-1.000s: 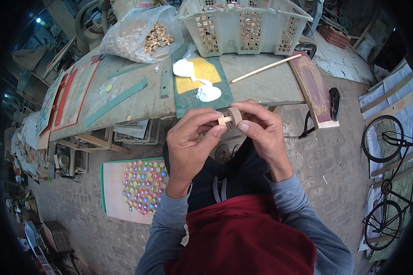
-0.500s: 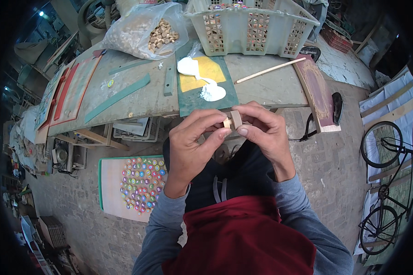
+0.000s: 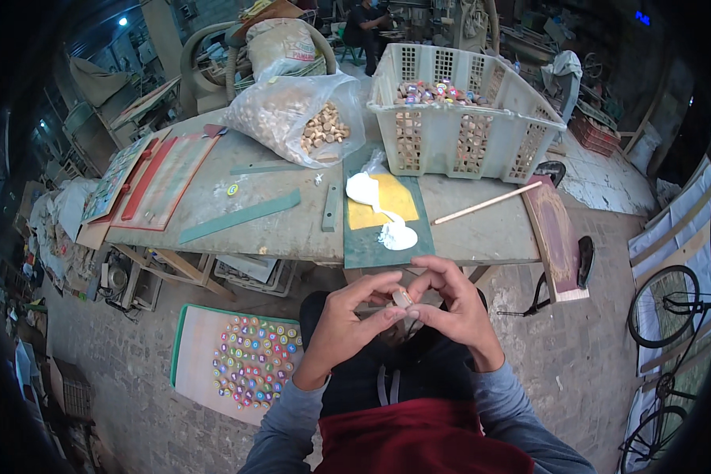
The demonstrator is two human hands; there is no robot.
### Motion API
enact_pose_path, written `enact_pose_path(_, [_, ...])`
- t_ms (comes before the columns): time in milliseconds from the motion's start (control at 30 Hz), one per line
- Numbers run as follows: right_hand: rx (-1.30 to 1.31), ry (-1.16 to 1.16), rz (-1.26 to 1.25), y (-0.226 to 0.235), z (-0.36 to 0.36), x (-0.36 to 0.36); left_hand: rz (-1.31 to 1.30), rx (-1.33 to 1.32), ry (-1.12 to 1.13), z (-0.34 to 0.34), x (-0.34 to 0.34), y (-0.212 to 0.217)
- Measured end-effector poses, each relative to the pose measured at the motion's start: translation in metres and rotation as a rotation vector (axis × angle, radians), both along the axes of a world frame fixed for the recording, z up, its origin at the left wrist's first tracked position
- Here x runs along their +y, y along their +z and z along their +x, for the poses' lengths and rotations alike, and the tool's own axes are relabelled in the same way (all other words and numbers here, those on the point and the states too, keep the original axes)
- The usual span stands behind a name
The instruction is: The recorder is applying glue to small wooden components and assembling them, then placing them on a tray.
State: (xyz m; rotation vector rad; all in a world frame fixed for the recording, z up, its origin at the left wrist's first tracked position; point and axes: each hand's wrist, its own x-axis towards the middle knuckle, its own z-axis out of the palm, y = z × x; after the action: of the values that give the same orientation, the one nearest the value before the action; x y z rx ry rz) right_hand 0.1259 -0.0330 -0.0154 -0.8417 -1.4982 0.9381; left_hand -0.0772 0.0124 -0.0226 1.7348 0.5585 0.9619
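Left hand (image 3: 351, 322) and right hand (image 3: 456, 312) meet at the fingertips, both pinching a small pale wooden piece (image 3: 402, 299) between them, just short of the grey worktable (image 3: 312, 241); too small and blurred to tell if it's one part or two. On the table: dark green board (image 3: 362, 251) with white paste (image 3: 397, 235), thin wooden stick (image 3: 490, 203) to its right, translucent plastic bag (image 3: 265, 118) of wooden pieces, whitish plastic crate (image 3: 433, 146).
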Motion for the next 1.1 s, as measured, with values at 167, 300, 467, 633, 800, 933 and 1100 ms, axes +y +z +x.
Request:
enact_pose_path(167, [0.099, 0.013, -0.155, -0.019, -0.015, 0.002, -0.093, -0.004, 0.072, -0.014, -0.008, -0.002])
enact_pose_path(300, [0.015, -0.094, -0.137, -0.036, -0.016, -0.003, 0.031, -0.052, 0.224, -0.051, -0.004, -0.008])
enact_pose_path(467, [-0.102, -0.188, -0.226, -0.079, 0.012, -0.015, -0.240, -0.390, 0.640, -0.136, -0.024, -0.026])
enact_pose_path(633, [-0.280, -0.377, -0.411, -0.145, 0.039, -0.020, -0.334, -0.317, 1.300, -0.251, -0.061, -0.115])
enact_pose_path(800, [-0.324, -0.596, -0.459, -0.197, 0.075, -0.032, -0.439, -0.155, 1.569, -0.304, -0.116, -0.205])
enact_pose_path(933, [-0.312, -0.683, -0.443, -0.220, 0.094, -0.034, -0.556, -0.003, 1.604, -0.314, -0.157, -0.269])
enact_pose_path(1100, [-0.192, -0.690, -0.503, -0.250, 0.101, -0.032, -0.700, 0.067, 1.665, -0.301, -0.213, -0.341])
